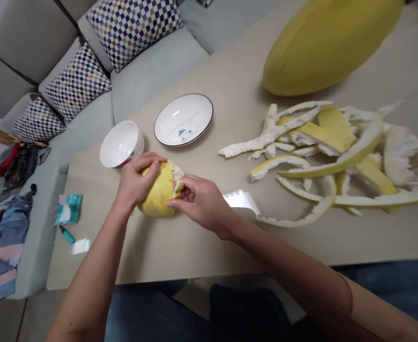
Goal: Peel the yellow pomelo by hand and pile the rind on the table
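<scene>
Lovely grip: your left hand [137, 179] wrapped the pomelo [155, 199] firmly while your right hand [201, 200] pinched the torn peel [178, 183] close in.

We've got our beige table [194, 247] w/ white plate [183, 119] mid-table; from plate: bowl [121, 144] just L, peel heap [322, 152] R, big pomelo [331, 45] far R, tissue pack [69, 209] + teal pen [67, 233] well L.

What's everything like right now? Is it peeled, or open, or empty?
Pomelo, partly peeled, held in both hands
Left hand, gripping the fruit
Right hand, at the torn peel
Peel pieces, torn off, lying in a heap
White bowl, empty
White plate, empty
Tissue packet, open
</scene>
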{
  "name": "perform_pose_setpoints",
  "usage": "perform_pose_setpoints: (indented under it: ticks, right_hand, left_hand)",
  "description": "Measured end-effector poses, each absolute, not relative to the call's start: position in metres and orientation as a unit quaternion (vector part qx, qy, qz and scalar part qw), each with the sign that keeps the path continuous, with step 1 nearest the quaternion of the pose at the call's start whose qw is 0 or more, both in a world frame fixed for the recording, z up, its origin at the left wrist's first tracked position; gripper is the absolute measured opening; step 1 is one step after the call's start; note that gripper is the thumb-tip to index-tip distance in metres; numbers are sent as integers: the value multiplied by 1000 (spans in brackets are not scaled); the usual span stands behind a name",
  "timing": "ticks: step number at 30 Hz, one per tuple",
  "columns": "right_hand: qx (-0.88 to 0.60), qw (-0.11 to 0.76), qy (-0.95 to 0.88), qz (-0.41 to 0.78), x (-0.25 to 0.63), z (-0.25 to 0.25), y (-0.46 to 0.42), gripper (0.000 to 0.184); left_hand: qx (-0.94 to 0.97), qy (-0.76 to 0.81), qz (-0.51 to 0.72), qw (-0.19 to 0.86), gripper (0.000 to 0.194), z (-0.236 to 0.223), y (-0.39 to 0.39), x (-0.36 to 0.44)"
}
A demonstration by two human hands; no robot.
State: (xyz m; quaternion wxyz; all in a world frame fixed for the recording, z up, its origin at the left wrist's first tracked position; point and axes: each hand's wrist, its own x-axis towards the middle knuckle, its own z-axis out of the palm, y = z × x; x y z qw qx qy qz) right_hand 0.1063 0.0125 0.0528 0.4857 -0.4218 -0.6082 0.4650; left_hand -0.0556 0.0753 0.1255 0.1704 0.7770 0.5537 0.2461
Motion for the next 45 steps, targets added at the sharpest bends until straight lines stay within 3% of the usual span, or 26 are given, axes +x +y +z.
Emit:
perform_pose_setpoints:
  ticks: [4, 10, 14, 18, 20, 25, 35, 41, 45]
  right_hand:
    - [-452, 467, -634, 419, 109, 54, 12, 33]
    - [-455, 448, -595, 488, 106, 56, 14, 29]
    - [-459, 452, -606, 466, 109, 58, 13, 24]
    - [-467, 461, -616, 437, 109, 58, 14, 36]
    - [-474, 463, -610, 435, 108, 57, 18, 34]
    - [-450, 483, -587, 468, 104, 55, 25, 22]
    - [-415, 563, -558, 447, 102, 54, 6, 20]
    - [-403, 556, -582, 436, 103, 48, 10, 49]
    - [-406, 552, -568, 456, 99, 42, 11, 43]
  left_hand:
    - [760, 573, 258, 166, 25, 122, 75, -56]
    - [756, 580, 254, 166, 26, 123, 78, -53]
    - [731, 612, 246, 176, 28, 125, 82, -51]
    - [684, 665, 231, 190, 32, 126, 89, -50]
    - [682, 672, 218, 190, 32, 127, 92, -49]
    - [678, 684, 193, 189, 31, 133, 97, -45]
    - [646, 724, 167, 171, 34, 135, 109, -44]
    - [641, 729, 177, 161, 38, 134, 112, -46]
    - [648, 721, 183, 163, 40, 133, 106, -48]
